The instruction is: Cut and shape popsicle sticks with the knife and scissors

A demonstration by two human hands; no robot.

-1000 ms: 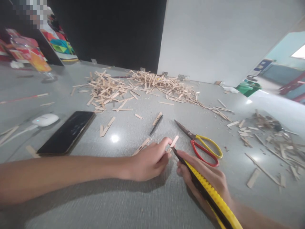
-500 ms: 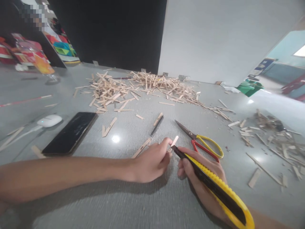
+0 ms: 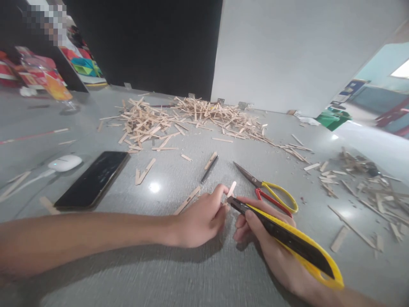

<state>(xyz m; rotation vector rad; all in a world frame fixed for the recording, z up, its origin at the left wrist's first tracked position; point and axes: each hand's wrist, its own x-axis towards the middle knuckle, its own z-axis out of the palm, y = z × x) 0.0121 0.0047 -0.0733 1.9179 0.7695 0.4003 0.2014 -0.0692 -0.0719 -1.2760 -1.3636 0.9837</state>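
My left hand (image 3: 203, 217) is closed in a pinch round a small wooden stick (image 3: 232, 188), whose rounded end sticks out past the fingertips. In my right hand (image 3: 265, 234) is a yellow and black utility knife (image 3: 287, 238), its tip against the stick beside my left fingertips. The blade itself is too small to make out. Beyond my right hand lie scissors (image 3: 266, 187) with one yellow and one red handle loop. A notched wooden stick (image 3: 189, 199) rests by my left knuckles, and a dark pen (image 3: 210, 169) lies farther off next to another stick.
Two heaps of wooden sticks (image 3: 147, 121) lie at the back. Offcuts (image 3: 380, 196) are scattered on the right. A black phone (image 3: 92, 181), a white mouse-like device (image 3: 64, 163) with a cable and a plastic bottle (image 3: 53, 81) are on the left. An upright panel (image 3: 271, 55) borders the grey table.
The knife has rolled slightly in my right hand, showing more of its black side, and its handle end has risen a little. My left hand keeps its pinch on the stick.
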